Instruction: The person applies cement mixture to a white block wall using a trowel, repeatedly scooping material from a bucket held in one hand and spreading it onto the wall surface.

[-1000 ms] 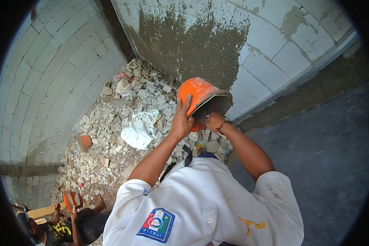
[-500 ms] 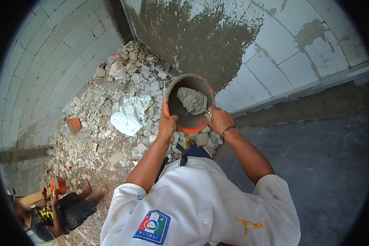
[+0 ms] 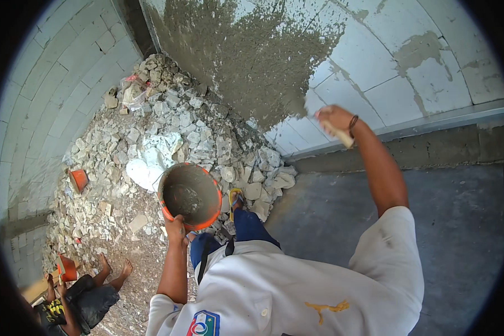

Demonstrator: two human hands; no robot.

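My left hand grips the near rim of an orange bucket, which tilts so its grey, mortar-coated inside shows. A little wet mortar lies at its bottom. My right hand is stretched out to the wall, closed round a trowel whose pale wooden handle sticks out below the fist. The trowel's blade is smeared by motion at the lower right edge of a rough grey mortar patch on the white block wall.
Broken rubble is heaped along the wall, with a white plastic sack on it. A small orange bucket lies at the left. Another person sits at lower left beside an orange container. Dark grey floor spreads at the right.
My right hand has lifted the trowel out of the bucket and swung right to the wall; the mortar lump on it is gone from view. My left hand has brought the bucket lower and left.
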